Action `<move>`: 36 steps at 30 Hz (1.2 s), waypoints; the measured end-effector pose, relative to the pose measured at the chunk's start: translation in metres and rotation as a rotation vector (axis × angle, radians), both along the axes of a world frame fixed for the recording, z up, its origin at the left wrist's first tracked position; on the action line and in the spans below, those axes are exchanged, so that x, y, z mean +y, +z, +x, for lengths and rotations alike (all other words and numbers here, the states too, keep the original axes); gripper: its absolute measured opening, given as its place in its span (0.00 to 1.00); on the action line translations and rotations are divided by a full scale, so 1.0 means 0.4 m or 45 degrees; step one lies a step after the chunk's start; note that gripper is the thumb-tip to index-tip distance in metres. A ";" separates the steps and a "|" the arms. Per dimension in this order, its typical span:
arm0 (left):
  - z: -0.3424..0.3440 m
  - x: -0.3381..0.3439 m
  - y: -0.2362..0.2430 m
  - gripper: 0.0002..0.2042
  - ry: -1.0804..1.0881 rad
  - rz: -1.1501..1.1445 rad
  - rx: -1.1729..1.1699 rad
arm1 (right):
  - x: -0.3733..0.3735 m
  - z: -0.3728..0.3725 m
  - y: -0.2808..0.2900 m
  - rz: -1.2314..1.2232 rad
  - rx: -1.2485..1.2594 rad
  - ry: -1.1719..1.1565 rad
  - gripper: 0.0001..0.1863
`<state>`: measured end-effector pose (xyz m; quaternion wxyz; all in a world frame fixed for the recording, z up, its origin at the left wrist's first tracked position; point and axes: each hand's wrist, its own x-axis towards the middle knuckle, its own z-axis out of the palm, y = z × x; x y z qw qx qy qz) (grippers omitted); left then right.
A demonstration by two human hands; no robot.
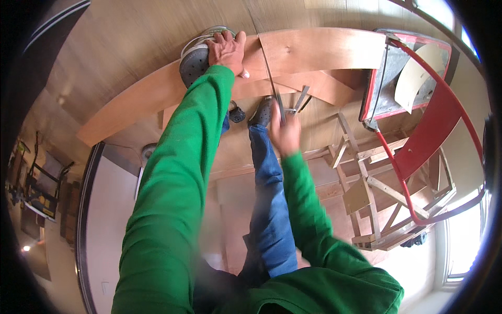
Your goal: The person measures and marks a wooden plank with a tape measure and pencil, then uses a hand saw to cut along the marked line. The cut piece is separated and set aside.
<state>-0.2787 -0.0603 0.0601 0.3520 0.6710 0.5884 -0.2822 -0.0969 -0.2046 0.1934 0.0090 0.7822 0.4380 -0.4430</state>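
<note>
Long, flat, light-brown wooden board [324, 49]: lies beneath the left hand [226, 52], running out to both sides of it. Left hand: spread palm-down on the board. Right hand [285, 133]: blurred, apparently closed round the near end of a long, thin, dark metal blade [272, 78], which crosses the board just right of the left hand; teeth not discernible. Handling, as judged: light for its length, stiff across, springy along; smooth face likely to slide; edges prone to splinter. Best hold: flat palm close beside the blade, fingers clear of it, with the long right end supported. Just left of the left hand: grey perforated clog [192, 67]. Right of the right hand: thin, dark-grey metal strip [301, 97]. Farther right: red tube-framed chair [431, 136].
</note>
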 end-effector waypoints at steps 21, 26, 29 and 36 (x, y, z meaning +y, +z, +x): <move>-0.004 0.007 0.012 0.53 -0.007 0.026 -0.046 | -0.004 0.000 0.215 -0.137 -0.012 -0.267 0.22; -0.007 -0.018 -0.021 0.51 -0.019 0.064 -0.040 | 0.105 -0.039 -0.259 -0.011 -0.020 -0.086 0.36; 0.000 -0.050 -0.042 0.55 -0.122 0.371 0.022 | 0.099 -0.044 -0.344 0.088 0.015 -0.090 0.36; 0.045 -0.141 -0.036 0.78 0.001 0.528 0.040 | 0.099 -0.033 -0.248 0.134 0.313 -0.218 0.33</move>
